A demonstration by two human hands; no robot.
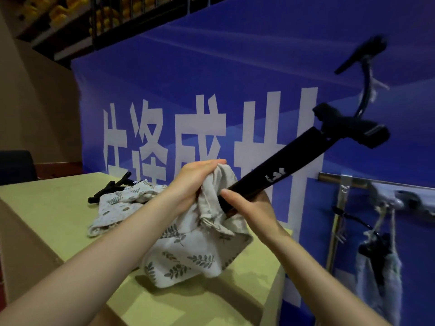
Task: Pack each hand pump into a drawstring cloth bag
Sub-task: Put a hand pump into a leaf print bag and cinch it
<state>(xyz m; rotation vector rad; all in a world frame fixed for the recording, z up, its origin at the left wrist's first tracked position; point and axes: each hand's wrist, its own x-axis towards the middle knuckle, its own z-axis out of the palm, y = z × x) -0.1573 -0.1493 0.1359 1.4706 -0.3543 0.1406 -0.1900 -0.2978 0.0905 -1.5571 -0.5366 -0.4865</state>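
Nearest, two bare forearms reach in over the pale green tabletop [77, 234]. Between them hangs a drawstring cloth bag [188, 252] with a leaf print, its bottom sagging onto the tabletop. The left hand [195, 180] is curled round the bunched rim of the bag and holds it up. The right hand [247, 205] grips the lower barrel of a black hand pump [277, 175], whose bottom end sits inside the bag's mouth. The pump slants up to the right, its handle [353, 128] and hose [362, 74] high in the air. Farther back on the tabletop lie more leaf-print bags [117, 208] and another black pump [110, 189]. Behind stands a blue banner [235, 67] with white characters; at right, bagged pumps [376, 262] hang from a rail [341, 182].
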